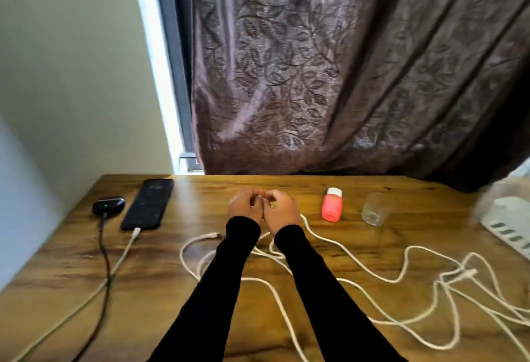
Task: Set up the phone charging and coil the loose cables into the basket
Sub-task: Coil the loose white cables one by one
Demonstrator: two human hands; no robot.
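Hands meet in the middle of the brown wooden table (286, 304), near its far edge. The left hand (246, 206) and the right hand (281, 209) are side by side and touch at the knuckles, with black sleeves down to the wrists. The fingers of both hands are curled in. Something small and pale shows between them, but it is too blurry and too hidden to name. I cannot tell if either hand really has hold of anything.

A long white cable (401, 278) lies loose in big messy loops across the table, from just under the wrists out to the right. Part of it is hidden under the arms, and part runs off the right and bottom edges. One white plug end (210, 236) lies just left of the left sleeve.

At the far left lies a flat black phone (147, 204) with a dark screen. A white charging cord (123, 258) is plugged into its near end and runs off the bottom edge. Just beside the phone sits a small black rounded case (108, 204) with a tiny green light, and a black cord (104, 261) goes into it.

To the right of the hands stands a pink bottle with a white cap (332, 204). Near it is a small clear glass (375, 209), which is hard to see. A white power strip (507, 224) is cut off at the right edge, with something pale and blurry above it.

A brown curtain with a leaf pattern (344, 69) hangs behind the table and hides most of the window.
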